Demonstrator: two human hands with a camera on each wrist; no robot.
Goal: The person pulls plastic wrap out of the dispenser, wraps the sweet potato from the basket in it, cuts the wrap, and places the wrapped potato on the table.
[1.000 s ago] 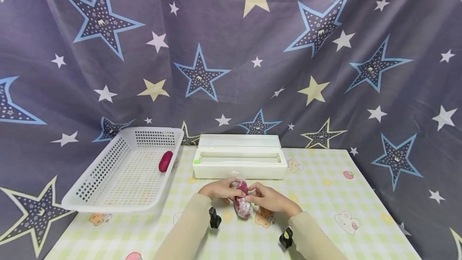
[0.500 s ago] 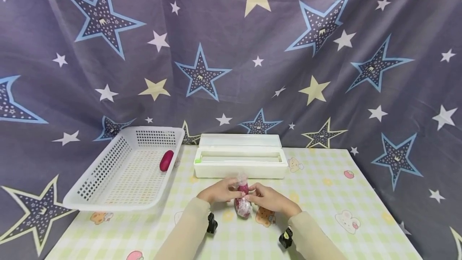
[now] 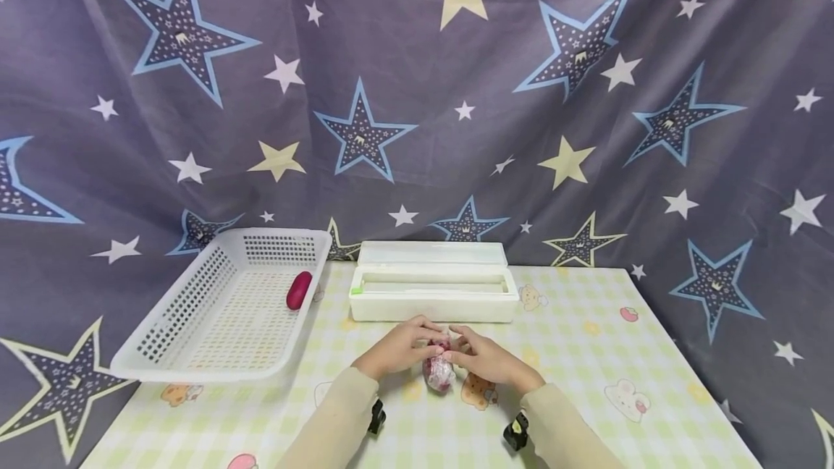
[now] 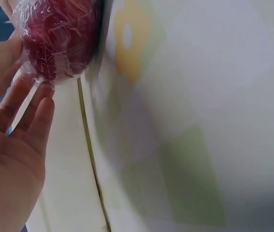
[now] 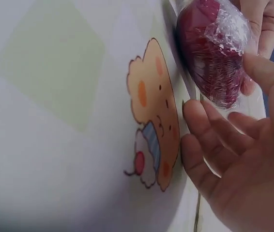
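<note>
A dark red, sweet-potato-like oblong [image 3: 439, 373] wrapped in clear crinkled plastic film lies lengthwise on the table in front of me. My left hand [image 3: 400, 347] pinches its far end, thumb on top and fingers reaching round the tip. From the other side my right hand [image 3: 489, 358] holds the same end, its thumb pressing on the film. In the left wrist view, the fingertips are right at the film's gathered end on the wrapped oblong [image 4: 62, 36]. The right wrist view has the right thumb against the film, the other fingers loosely bent below. Fingers partly hide the far end.
Just beyond the hands stands a long white box [image 3: 433, 307], lid raised, with a green tab at its left. A white perforated basket [image 3: 195, 371] at the left holds an unwrapped dark red oblong [image 3: 299, 290]. A starred curtain [image 3: 417, 150] hangs behind the checked tablecloth [image 3: 586, 353].
The film tail that stood up at the oblong's far end is now down behind the fingers. My left hand has shifted over that end; my right hand has barely moved.
</note>
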